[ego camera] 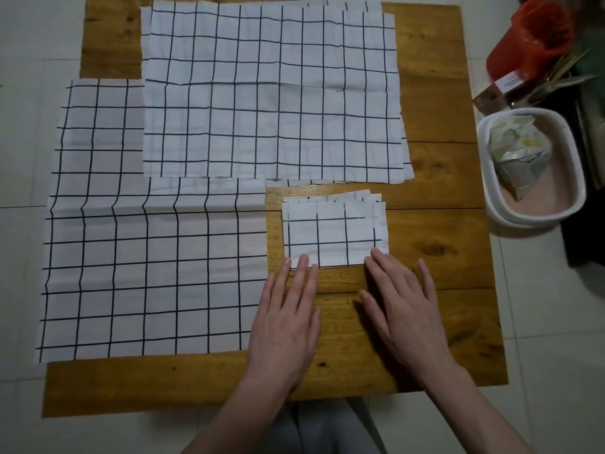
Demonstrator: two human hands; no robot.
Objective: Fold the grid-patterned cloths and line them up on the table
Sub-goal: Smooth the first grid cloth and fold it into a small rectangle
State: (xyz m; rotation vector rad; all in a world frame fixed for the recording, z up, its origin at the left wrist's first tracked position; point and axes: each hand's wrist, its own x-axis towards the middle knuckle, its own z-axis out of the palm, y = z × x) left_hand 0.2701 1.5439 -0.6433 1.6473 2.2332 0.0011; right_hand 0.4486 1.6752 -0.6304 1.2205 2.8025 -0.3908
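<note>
A small folded grid-patterned cloth [334, 231] lies on the wooden table [435, 224], right of centre. My left hand [284, 319] lies flat with straight fingers, its fingertips resting on the folded cloth's near left edge. My right hand [402, 306] is also flat, one fingertip touching the cloth's near right corner. A large unfolded grid cloth [137, 257] spreads over the table's left side and hangs past its left edge. A stack of unfolded grid cloths [268, 93] lies at the back, overlapping the left one.
A white oval tub [576, 178] holding a crumpled packet [520, 155] stands on the tiled floor to the right. Behind it are a red container [530, 37] and dark clutter. Bare wood shows along the table's near edge and right side.
</note>
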